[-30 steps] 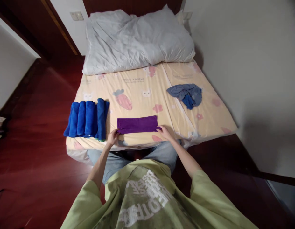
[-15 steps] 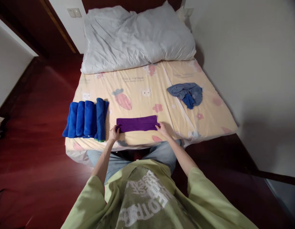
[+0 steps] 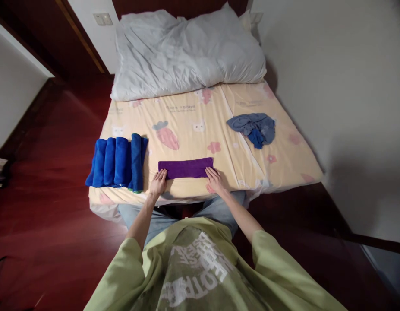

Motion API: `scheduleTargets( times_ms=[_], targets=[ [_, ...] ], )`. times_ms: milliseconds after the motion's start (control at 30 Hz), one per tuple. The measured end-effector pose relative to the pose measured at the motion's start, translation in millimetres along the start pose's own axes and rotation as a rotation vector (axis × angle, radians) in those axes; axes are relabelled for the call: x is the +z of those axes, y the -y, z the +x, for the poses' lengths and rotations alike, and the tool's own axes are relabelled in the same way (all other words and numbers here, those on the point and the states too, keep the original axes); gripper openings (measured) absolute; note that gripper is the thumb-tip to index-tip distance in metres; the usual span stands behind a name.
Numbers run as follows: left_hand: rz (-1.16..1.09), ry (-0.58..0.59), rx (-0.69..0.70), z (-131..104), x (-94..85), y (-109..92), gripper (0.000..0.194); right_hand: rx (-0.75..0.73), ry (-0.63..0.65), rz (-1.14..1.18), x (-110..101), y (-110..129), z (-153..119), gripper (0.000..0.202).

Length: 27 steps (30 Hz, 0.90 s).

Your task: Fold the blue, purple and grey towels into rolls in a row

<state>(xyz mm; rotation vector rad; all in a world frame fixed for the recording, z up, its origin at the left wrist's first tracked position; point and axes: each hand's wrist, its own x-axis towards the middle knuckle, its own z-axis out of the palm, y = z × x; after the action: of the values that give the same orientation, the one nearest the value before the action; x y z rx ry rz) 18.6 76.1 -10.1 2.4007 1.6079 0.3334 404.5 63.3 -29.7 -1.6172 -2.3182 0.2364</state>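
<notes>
A purple towel (image 3: 186,168), folded into a long flat strip, lies across the near part of the bed in front of me. My left hand (image 3: 159,182) rests on its left end with the fingers stretched out flat. On the right end lies my right hand (image 3: 214,179), fingers also extended over the cloth. Left of the towel stands a row of several rolled blue towels (image 3: 121,162) side by side, the rightmost roll darker with a green edge.
The bed (image 3: 187,138) has a yellow sheet with carrot and rabbit prints. A crumpled grey-blue cloth (image 3: 262,126) with a brighter blue piece lies to the right. A large white quilt or pillow (image 3: 190,52) fills the head end. A wall (image 3: 332,108) runs along the right.
Both hands have let go of the towel's end corners and moved slightly inward, now lying flat on it. The towel stays in nearly the same place.
</notes>
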Motion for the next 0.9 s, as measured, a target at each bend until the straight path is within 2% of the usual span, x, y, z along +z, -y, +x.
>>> scheduleTargets(
  times_ms=[133, 300, 433, 567, 633, 767, 900],
  targets=[
    [0.017, 0.044, 0.014, -2, -6.4, 2, 0.061, -0.008, 0.05, -0.025, -5, -4, 0, 0.059],
    [-0.031, 0.035, 0.105, -35, -4.1, 8, 0.066, -0.102, 0.066, 0.027, -16, -10, -23, 0.059],
    [-0.173, -0.016, 0.017, -42, -0.5, 10, 0.07, -0.012, 0.008, 0.167, -17, -12, -22, 0.056],
    [-0.353, -0.052, -0.061, -22, -9.8, 18, 0.052, 0.094, 0.037, 0.453, -19, -27, 4, 0.045],
    [-0.395, -0.072, -0.159, -5, -16.3, 22, 0.043, 0.186, 0.064, 0.527, -18, -39, 22, 0.038],
    [-0.38, -0.038, -0.404, 30, -25.3, 29, 0.04, 0.375, 0.097, 0.511, -8, -60, 56, 0.035],
    [-0.306, 0.028, -0.548, 53, -25.2, 30, 0.035, 0.422, 0.161, 0.468, 2, -67, 73, 0.026]
  ],
)
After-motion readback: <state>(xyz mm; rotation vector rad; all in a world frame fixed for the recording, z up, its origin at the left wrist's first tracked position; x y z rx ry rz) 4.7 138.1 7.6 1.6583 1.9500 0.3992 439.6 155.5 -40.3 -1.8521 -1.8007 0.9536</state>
